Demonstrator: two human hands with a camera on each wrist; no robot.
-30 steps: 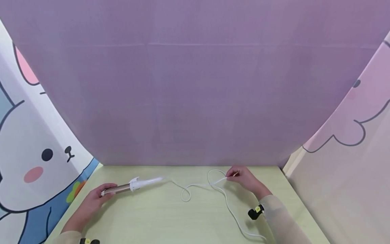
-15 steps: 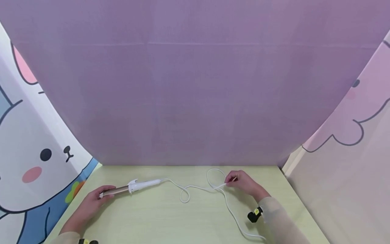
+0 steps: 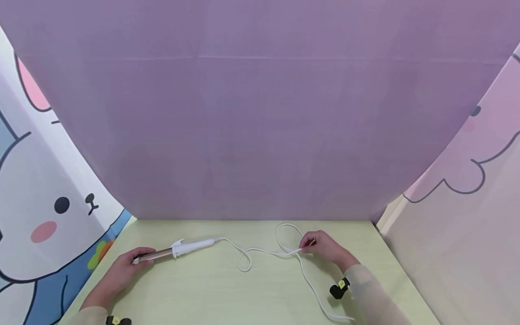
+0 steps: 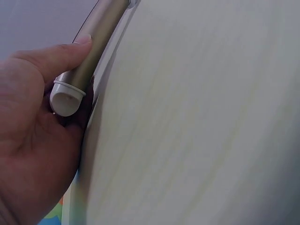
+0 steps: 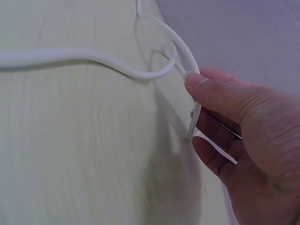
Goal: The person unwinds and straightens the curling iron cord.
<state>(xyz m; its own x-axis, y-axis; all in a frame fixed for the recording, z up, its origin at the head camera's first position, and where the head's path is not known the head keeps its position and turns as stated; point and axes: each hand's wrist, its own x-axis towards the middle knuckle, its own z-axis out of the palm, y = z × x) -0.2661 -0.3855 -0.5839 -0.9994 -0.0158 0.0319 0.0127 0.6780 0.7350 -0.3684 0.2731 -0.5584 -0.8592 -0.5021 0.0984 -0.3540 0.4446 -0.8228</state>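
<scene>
A curling iron (image 3: 192,247) lies slanted at the left of the table, with a white handle and a gold-coloured barrel (image 4: 108,33). My left hand (image 3: 123,270) holds it by the barrel's end, the thumb on top and the white end cap (image 4: 66,101) showing below the thumb. From the handle a white cord (image 3: 266,250) runs right in loops. My right hand (image 3: 324,247) pinches this cord between thumb and fingertips. In the right wrist view the pinched stretch of cord (image 5: 187,54) bends up to the thumb, and a short piece shows below it.
The pale wood-grain table (image 3: 227,293) ends at a purple backdrop (image 3: 260,135). Cartoon-printed panels (image 3: 40,189) rise at the left and right sides. One length of the cord trails toward the front right, beside the right sleeve (image 3: 375,295).
My right hand has moved a little toward me, bringing the pinched cord lower. The handle's cord end, blurred earlier, is now still. My left hand keeps its hold on the barrel.
</scene>
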